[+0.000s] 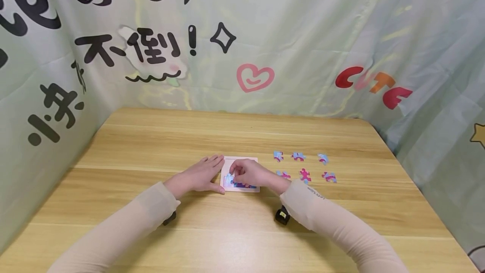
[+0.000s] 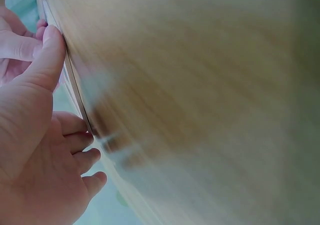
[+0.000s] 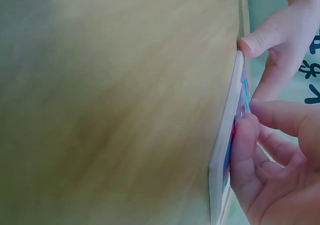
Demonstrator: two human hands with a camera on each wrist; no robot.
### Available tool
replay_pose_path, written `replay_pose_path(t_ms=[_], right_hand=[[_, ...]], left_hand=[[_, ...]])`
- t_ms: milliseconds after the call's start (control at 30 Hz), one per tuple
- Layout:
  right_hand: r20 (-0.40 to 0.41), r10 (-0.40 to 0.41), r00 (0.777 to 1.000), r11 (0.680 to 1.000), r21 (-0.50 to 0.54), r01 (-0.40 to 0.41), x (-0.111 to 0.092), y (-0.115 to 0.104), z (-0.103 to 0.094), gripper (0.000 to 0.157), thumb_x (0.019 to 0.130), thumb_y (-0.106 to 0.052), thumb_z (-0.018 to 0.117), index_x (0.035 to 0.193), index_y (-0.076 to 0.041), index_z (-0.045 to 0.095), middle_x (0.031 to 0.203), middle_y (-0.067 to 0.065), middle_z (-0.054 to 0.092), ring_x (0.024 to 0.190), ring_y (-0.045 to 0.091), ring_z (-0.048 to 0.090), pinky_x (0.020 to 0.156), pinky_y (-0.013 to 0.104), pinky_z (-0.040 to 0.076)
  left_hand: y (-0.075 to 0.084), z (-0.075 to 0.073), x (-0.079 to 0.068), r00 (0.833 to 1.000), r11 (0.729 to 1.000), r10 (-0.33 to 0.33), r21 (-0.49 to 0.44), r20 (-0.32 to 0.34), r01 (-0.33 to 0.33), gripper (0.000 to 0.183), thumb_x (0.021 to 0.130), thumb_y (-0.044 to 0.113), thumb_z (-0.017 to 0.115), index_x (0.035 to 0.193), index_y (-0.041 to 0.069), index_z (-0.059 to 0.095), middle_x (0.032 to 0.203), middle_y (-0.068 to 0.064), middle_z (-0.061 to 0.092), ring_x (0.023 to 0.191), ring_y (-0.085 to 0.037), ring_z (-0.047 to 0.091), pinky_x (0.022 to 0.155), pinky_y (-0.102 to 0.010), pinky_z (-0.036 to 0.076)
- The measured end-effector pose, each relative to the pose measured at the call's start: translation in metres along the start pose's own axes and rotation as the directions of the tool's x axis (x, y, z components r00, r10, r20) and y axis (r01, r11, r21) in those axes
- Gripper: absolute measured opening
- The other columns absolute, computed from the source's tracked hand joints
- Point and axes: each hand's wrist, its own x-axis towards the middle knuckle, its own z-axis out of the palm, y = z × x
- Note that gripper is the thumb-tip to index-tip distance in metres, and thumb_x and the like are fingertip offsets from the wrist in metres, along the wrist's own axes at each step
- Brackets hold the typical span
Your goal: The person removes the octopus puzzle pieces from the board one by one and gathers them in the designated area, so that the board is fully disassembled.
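Observation:
A pale puzzle tray (image 1: 259,188) lies on the wooden table, its lower part filled with blue, pink and purple jigsaw pieces. My left hand (image 1: 204,174) rests at the tray's left side, fingers stretched along the edge and thumb at the near corner. Over the tray, my right hand (image 1: 248,172) pinches a light blue puzzle piece (image 1: 229,177) at the left of the filled part. In the right wrist view, the thumb and index finger of the right hand (image 3: 280,155) come together low over the tray (image 3: 216,170); the other fingers are curled.
Several loose pieces lie right of the tray in two rows, among them a blue piece (image 1: 323,158) and a pink piece (image 1: 305,175). A printed curtain (image 1: 303,54) hangs behind and beside the table (image 1: 151,138). A black wrist camera (image 1: 282,215) sits under the right sleeve.

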Motion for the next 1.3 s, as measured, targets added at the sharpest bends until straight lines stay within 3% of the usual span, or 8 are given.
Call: replay_pose_path(t_ms=[333, 733, 1000, 1133, 1300], right_hand=[[-0.019, 0.034, 0.999, 0.997, -0.064, -0.035, 0.001, -0.003, 0.002, 0.015, 0.085, -0.001, 0.063, 0.1, 0.0, 0.063, 0.068, -0.001, 0.052, 0.05, 0.01, 0.05, 0.047, 0.021, 0.045], [-0.01, 0.079, 0.997, 0.995, 0.055, -0.079, 0.003, -0.002, -0.001, 0.007, 0.088, -0.002, 0.06, 0.093, -0.006, 0.059, 0.072, 0.005, 0.057, 0.052, 0.015, 0.052, 0.048, 0.026, 0.049], [0.005, 0.128, 0.992, 0.975, 0.18, -0.127, 0.001, 0.001, -0.005, 0.007, 0.089, -0.004, 0.059, 0.095, -0.005, 0.057, 0.076, 0.008, 0.06, 0.057, 0.018, 0.056, 0.051, 0.03, 0.052], [0.013, 0.119, 0.993, 0.966, 0.228, -0.119, -0.005, 0.003, -0.012, 0.007, 0.089, -0.007, 0.06, 0.096, -0.005, 0.057, 0.077, 0.01, 0.061, 0.061, 0.019, 0.058, 0.054, 0.033, 0.053], [-0.006, 0.111, 0.994, 0.97, 0.216, -0.107, -0.022, 0.009, -0.026, 0.007, 0.089, -0.007, 0.06, 0.096, -0.005, 0.058, 0.074, 0.01, 0.061, 0.06, 0.018, 0.056, 0.053, 0.033, 0.052]], left_hand=[[-0.001, 0.0, 0.0, 1.0, 1.0, 0.002, -0.007, 0.0, -0.002, 0.095, 0.081, 0.058, 0.056, 0.141, -0.008, 0.023, 0.149, -0.021, 0.014, 0.136, -0.033, 0.012, 0.109, -0.046, 0.011], [-0.001, -0.001, 0.0, 1.0, 1.0, 0.0, -0.007, 0.004, 0.0, 0.094, 0.082, 0.057, 0.056, 0.141, -0.008, 0.024, 0.149, -0.02, 0.015, 0.136, -0.034, 0.012, 0.109, -0.047, 0.011], [-0.002, 0.001, 0.002, 1.0, 1.0, 0.005, -0.013, 0.001, -0.005, 0.095, 0.081, 0.058, 0.056, 0.141, -0.008, 0.024, 0.149, -0.021, 0.015, 0.136, -0.034, 0.012, 0.109, -0.047, 0.011], [-0.002, 0.0, 0.001, 1.0, 1.0, 0.011, -0.01, -0.006, -0.011, 0.095, 0.081, 0.058, 0.057, 0.141, -0.009, 0.024, 0.149, -0.022, 0.016, 0.136, -0.035, 0.013, 0.109, -0.047, 0.012], [0.0, -0.001, 0.0, 1.0, 1.0, 0.014, -0.004, 0.002, -0.014, 0.094, 0.082, 0.056, 0.057, 0.141, -0.009, 0.024, 0.149, -0.022, 0.016, 0.136, -0.034, 0.013, 0.109, -0.047, 0.012]])
